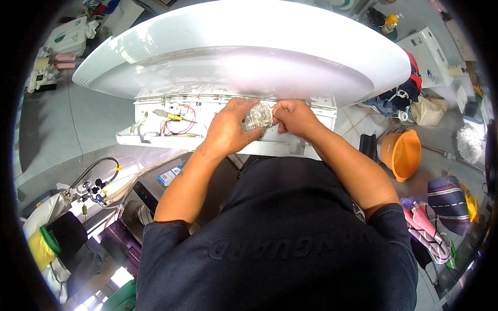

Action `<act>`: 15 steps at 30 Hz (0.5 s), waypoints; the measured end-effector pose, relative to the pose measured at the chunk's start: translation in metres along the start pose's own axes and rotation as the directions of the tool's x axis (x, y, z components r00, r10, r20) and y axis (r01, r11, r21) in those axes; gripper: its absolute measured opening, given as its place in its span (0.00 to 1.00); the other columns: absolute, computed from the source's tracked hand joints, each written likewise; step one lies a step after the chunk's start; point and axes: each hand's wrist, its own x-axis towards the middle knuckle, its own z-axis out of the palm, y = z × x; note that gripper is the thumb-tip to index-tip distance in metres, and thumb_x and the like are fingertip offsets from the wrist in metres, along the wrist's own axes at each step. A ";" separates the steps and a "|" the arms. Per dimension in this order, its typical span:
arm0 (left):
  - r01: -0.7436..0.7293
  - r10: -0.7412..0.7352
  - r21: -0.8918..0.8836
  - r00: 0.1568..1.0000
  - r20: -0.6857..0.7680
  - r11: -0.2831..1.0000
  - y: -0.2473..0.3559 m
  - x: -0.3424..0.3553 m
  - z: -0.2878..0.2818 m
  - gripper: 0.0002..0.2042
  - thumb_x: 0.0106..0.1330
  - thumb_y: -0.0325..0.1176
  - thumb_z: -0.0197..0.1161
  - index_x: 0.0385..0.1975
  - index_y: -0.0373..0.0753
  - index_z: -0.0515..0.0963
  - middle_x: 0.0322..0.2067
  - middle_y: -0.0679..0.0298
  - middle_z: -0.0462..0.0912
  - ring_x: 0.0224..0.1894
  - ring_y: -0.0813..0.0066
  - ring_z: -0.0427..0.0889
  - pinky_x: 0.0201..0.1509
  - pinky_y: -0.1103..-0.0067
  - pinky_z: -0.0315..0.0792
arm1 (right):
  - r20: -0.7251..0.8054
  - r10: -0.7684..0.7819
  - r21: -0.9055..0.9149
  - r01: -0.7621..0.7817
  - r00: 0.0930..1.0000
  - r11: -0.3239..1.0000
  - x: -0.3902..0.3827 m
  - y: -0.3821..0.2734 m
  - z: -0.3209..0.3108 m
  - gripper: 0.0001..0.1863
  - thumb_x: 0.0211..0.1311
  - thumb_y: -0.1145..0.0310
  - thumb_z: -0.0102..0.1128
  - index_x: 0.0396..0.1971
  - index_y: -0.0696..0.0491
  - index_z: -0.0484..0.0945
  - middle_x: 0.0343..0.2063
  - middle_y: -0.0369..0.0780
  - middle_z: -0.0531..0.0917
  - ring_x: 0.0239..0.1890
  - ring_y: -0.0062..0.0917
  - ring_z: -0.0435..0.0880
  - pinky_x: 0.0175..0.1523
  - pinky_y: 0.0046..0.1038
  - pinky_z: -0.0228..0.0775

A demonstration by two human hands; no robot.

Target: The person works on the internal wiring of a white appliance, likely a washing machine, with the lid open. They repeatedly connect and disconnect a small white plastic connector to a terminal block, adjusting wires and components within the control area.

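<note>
A boxy, see-through plastic part (258,116) with small mechanical pieces inside is held over a long white housing (199,140). My left hand (228,124) grips it from the left, thumb below and fingers above. At its right edge, my right hand (293,117) is closed in a pinch; whatever lies between those fingertips is hidden. Left of my hands, a slim yellow and grey piece (174,117) lies in the open housing beside thin red and yellow wires (193,115).
A large curved white panel (244,31) rises behind the housing. An orange basin (407,155) stands on the floor at the right, near bundled cloth (389,98). At the left are black hoses with a gauge fitting (96,189) and a blue and white packet (168,175).
</note>
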 end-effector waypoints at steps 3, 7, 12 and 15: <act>-0.020 0.020 0.011 1.000 -0.017 1.000 -0.001 0.000 0.002 0.31 0.49 0.31 0.76 0.57 0.38 0.76 0.49 0.51 0.79 0.46 0.56 0.82 0.52 0.70 0.76 | 0.001 0.001 0.013 -0.001 1.000 1.000 0.000 0.001 0.000 0.10 0.69 0.68 0.53 0.34 0.56 0.81 0.27 0.34 0.84 0.20 0.17 0.78 0.28 0.21 0.70; -0.031 0.031 0.031 0.999 -0.020 0.999 0.001 0.000 0.001 0.31 0.49 0.31 0.75 0.57 0.38 0.76 0.49 0.51 0.79 0.47 0.55 0.82 0.53 0.69 0.76 | 0.002 0.006 0.025 -0.006 1.000 1.000 0.002 0.003 0.001 0.09 0.69 0.68 0.53 0.34 0.56 0.81 0.27 0.34 0.84 0.20 0.17 0.78 0.28 0.22 0.71; 0.016 -0.017 0.025 1.000 0.024 1.000 0.004 0.002 0.000 0.30 0.50 0.35 0.73 0.57 0.38 0.76 0.50 0.52 0.78 0.50 0.52 0.80 0.54 0.67 0.76 | -0.001 -0.002 0.016 0.002 1.000 1.000 0.003 0.004 0.001 0.10 0.69 0.68 0.53 0.34 0.56 0.81 0.26 0.34 0.84 0.20 0.17 0.77 0.28 0.22 0.72; -0.001 0.000 0.043 1.000 0.008 0.999 0.006 0.002 0.001 0.30 0.50 0.33 0.74 0.56 0.37 0.76 0.50 0.51 0.78 0.48 0.54 0.82 0.52 0.68 0.77 | -0.002 -0.008 0.018 0.008 1.000 1.000 0.004 0.005 0.001 0.09 0.67 0.69 0.52 0.34 0.56 0.81 0.25 0.35 0.83 0.20 0.18 0.79 0.28 0.23 0.73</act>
